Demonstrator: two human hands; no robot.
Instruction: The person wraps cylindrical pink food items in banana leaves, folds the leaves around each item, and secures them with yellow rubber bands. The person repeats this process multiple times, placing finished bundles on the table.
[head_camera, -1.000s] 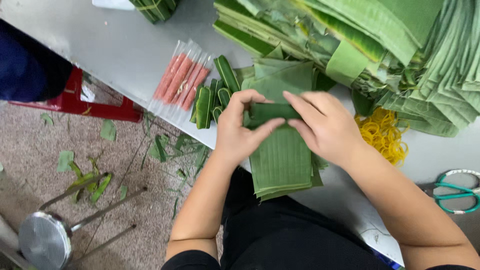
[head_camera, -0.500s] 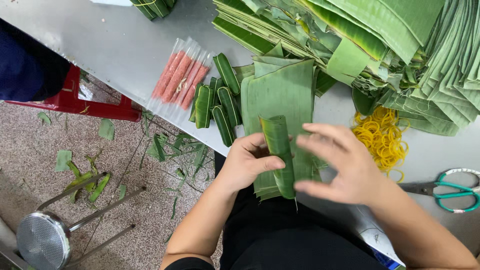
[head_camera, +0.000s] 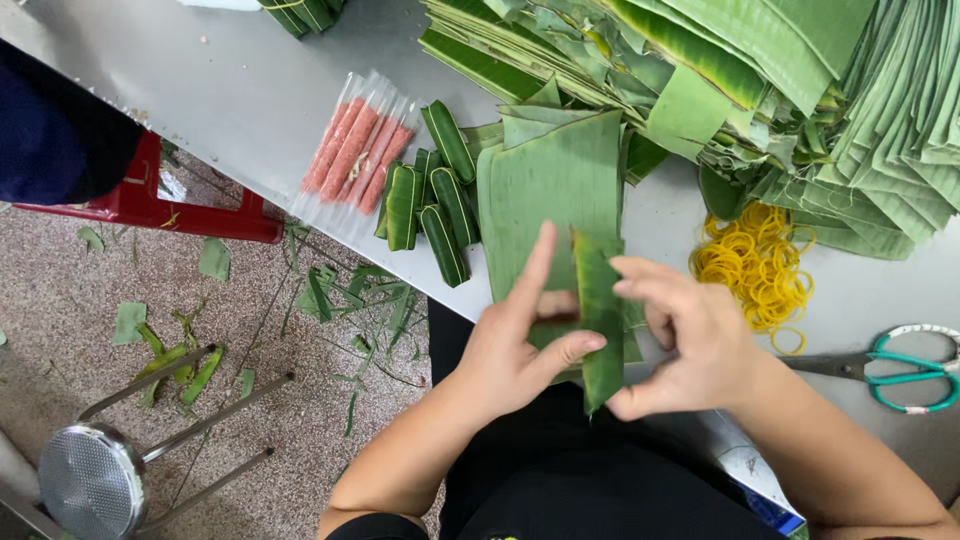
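While both hands (head_camera: 610, 340) pinch, leaf roll (head_camera: 600, 320) seemingly upright

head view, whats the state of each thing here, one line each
leaf roll: rolled, upright, held in both hands
left hand: gripping roll, index finger raised
right hand: pinching roll
flat leaf stack: lying flat
wrapped rolls: finished, lying loose
scissors: closed
rubber bands: loose pile
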